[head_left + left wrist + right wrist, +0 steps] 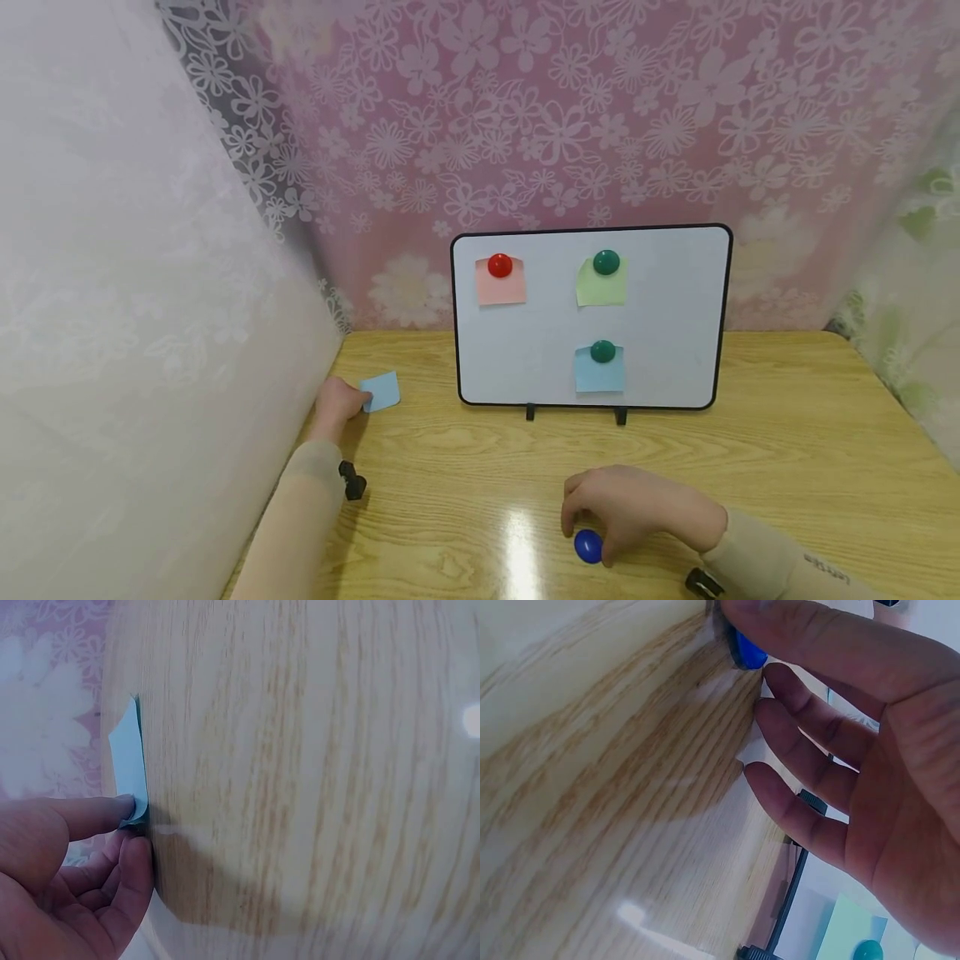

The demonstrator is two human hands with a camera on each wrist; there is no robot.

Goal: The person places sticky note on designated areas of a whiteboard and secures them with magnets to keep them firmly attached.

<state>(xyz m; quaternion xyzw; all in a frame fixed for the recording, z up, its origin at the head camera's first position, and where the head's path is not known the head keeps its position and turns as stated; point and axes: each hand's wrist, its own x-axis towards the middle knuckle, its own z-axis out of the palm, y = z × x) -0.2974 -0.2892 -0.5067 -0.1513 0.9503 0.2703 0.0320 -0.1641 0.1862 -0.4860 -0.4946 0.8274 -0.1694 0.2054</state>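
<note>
At the far left of the table, my left hand pinches a light blue sticky note by its near corner. In the left wrist view the thumb lies over that corner, and the note stretches away along the tabletop. Near the front right, my right hand curls its thumb and fingers round a round blue magnet low at the table. From the right wrist the thumb partly hides the blue magnet, with another fingertip right at its edge.
A whiteboard stands on small black feet at the back. It bears a pink note under a red magnet, a green note and a blue note, both under green magnets. A white curtain borders the left.
</note>
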